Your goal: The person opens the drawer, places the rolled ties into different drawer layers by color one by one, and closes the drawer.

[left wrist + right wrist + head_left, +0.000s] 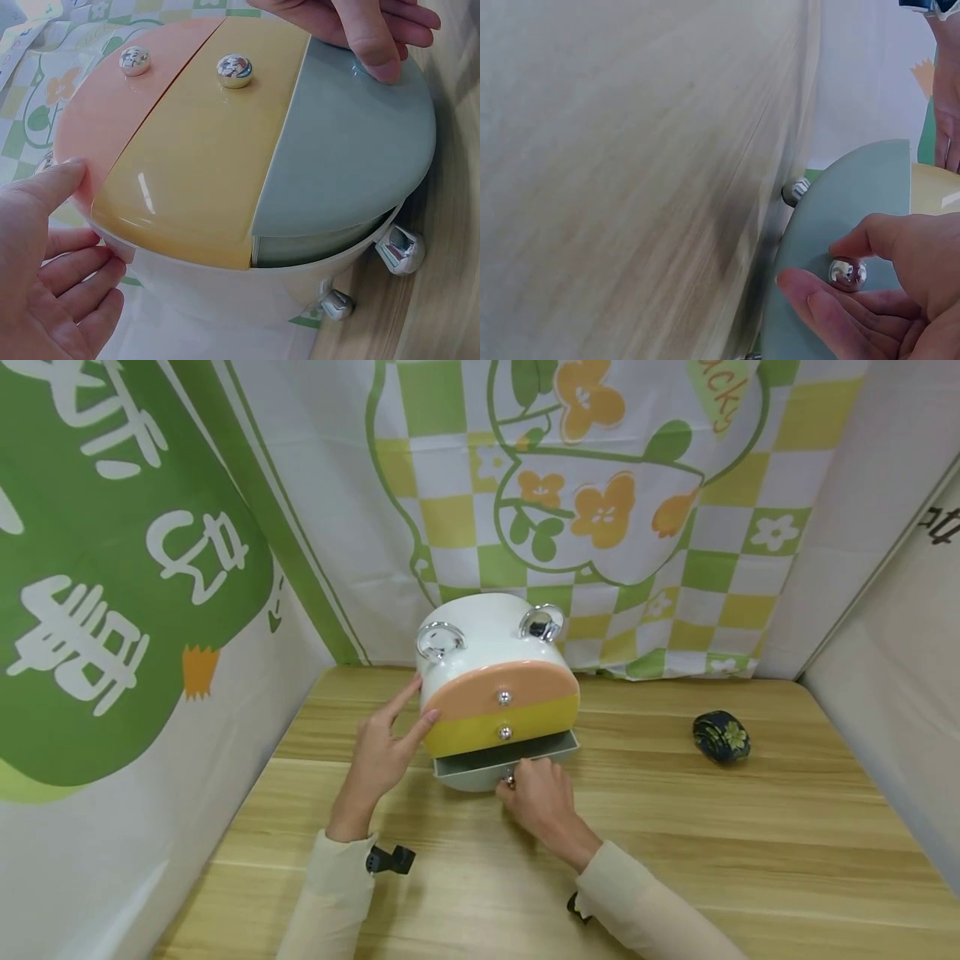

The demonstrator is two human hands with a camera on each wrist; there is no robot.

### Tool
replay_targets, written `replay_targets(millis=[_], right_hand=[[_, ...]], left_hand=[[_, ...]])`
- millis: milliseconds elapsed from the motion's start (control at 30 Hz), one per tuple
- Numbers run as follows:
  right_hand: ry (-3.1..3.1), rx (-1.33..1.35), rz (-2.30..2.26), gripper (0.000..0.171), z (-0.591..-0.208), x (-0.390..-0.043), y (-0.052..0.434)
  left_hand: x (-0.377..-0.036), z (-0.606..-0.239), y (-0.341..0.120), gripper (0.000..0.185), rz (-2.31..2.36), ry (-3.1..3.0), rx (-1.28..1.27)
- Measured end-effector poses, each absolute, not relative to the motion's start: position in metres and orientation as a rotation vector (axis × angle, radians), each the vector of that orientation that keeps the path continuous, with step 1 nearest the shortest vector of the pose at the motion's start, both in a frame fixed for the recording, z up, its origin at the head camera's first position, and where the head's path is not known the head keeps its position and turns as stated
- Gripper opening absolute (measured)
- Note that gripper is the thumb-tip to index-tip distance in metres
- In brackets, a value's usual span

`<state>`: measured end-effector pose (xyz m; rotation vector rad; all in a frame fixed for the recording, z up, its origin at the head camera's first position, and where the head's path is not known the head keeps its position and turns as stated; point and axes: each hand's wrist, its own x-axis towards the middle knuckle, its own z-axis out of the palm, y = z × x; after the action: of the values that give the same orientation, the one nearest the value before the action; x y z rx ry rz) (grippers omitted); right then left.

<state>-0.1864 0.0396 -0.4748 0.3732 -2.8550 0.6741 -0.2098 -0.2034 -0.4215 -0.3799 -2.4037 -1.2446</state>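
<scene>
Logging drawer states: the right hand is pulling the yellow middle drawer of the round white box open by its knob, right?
Not quite: the head view shows the right hand pulling the grey-green bottom drawer of the round white box by its knob; the yellow middle drawer stays shut.

I see a small staged booth, not a real room: a light wooden table [675,860] is closed in on three sides by hanging cloth banners [600,510] printed with green and yellow checks, flowers and white characters.
</scene>
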Motion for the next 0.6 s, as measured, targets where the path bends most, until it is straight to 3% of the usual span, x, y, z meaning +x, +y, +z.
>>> replay_targets(millis=[600], right_hand=[[-2.821,0.379,0.590,0.056,-0.476,-0.176,0.041]], left_hand=[[-0.209,-0.420,-0.203,0.061,-1.242,-2.409,-0.380]])
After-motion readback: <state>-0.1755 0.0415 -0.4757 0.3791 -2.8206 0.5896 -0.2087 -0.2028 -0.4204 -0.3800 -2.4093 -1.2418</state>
